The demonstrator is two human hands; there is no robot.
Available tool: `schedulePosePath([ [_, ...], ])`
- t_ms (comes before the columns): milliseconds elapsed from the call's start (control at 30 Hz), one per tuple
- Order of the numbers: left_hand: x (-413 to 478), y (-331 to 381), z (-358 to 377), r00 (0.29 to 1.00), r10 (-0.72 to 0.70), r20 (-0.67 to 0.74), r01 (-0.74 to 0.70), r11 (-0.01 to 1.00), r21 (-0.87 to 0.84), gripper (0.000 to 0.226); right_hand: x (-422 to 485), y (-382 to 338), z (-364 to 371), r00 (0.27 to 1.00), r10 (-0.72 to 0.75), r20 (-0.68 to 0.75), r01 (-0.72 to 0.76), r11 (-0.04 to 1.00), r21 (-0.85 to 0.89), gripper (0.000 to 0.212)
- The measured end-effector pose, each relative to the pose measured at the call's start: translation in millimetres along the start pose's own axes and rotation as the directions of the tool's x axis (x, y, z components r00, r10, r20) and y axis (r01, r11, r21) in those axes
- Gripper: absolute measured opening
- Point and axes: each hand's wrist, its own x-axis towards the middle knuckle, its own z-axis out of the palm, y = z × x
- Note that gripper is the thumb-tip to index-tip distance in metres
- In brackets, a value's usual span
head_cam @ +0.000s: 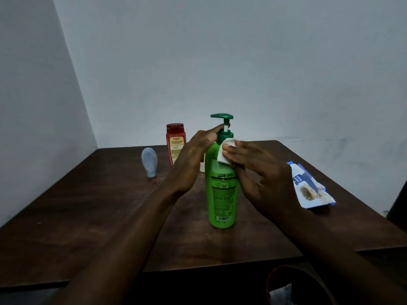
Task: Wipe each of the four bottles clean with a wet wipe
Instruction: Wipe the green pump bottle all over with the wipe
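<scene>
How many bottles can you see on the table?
4: green pump bottle in front, at centre; red bottle behind it, to the left; blue-grey bottle further left; pale bottle, mostly hidden behind the green one.

I find free table (88,205) left of the green bottle (221,194); the red bottle (175,139) and grey tube (149,160) block behind it, the wipes pack (312,190) to its right.
</scene>
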Motion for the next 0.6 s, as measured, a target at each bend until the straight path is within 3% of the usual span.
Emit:
schedulePosePath([
  [133,-4,-11,1,0.999,0.038,0.009,-0.038,0.999,0.032,0.063,-2,0,7,0.992,0.068,-0.108,-0.063,0.997,0.053,0.031],
  [367,-9,-24,4,0.999,0.012,-0.043,-0.010,0.998,0.062,0.043,10,-8,30,0.951,0.245,-0.188,-0.207,0.957,0.202,0.029],
  [500,-9,-22,6,0.999,0.004,-0.052,-0.002,0.999,0.037,0.051,17,-5,34,0.805,0.567,-0.177,-0.428,0.760,0.489,0.019],
  [600,-8,-23,6,0.998,0.005,-0.061,-0.005,1.000,0.012,0.051,23,1,31,0.730,0.676,-0.102,-0.479,0.612,0.629,0.018],
])
